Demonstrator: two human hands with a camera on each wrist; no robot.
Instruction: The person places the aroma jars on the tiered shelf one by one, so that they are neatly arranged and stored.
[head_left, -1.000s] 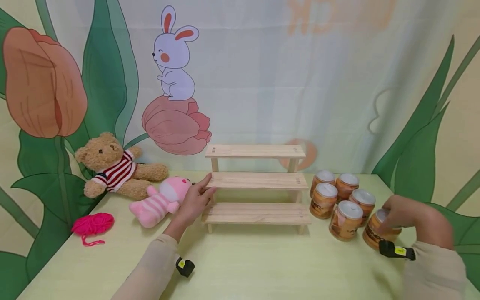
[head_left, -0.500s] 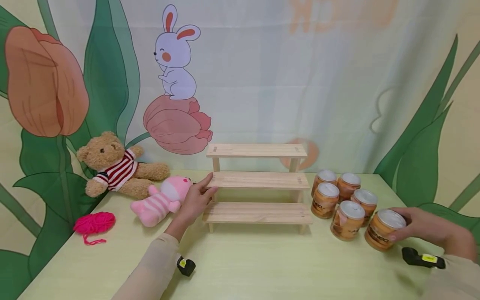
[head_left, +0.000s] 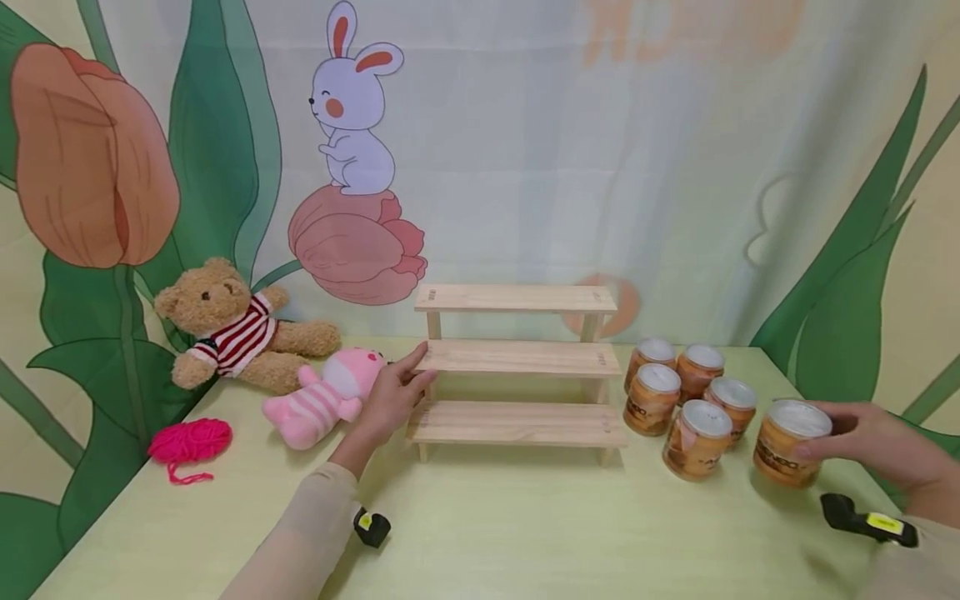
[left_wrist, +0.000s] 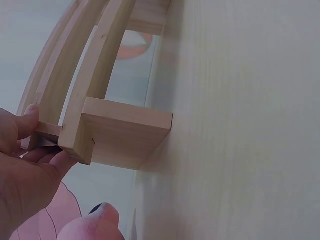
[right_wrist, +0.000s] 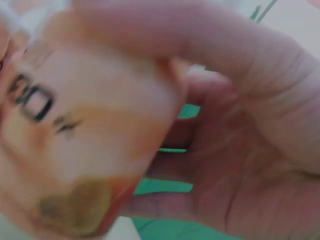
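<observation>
A three-step wooden shelf (head_left: 517,425) stands mid-table. My left hand (head_left: 386,407) grips the left end of its middle step, and the left wrist view shows thumb and fingers on the wood (left_wrist: 75,120). At the right, my right hand (head_left: 881,437) holds an orange-brown can (head_left: 787,454) with a silvery lid, upright and seemingly just above the table. In the right wrist view the can (right_wrist: 90,125) is blurred, with the thumb across its near side and the fingers reaching behind. Several similar cans (head_left: 696,454) stand grouped between the shelf and the held can.
A teddy bear (head_left: 243,337) in a striped shirt leans at the back left. Beside my left hand lies a pink plush toy (head_left: 315,408), with a bright pink yarn bundle (head_left: 191,442) farther left. A printed curtain (head_left: 525,167) hangs behind the table.
My right hand has shifted from over the can's top to its right side, then moved the can right and slightly up, away from the others. My left hand stays on the shelf.
</observation>
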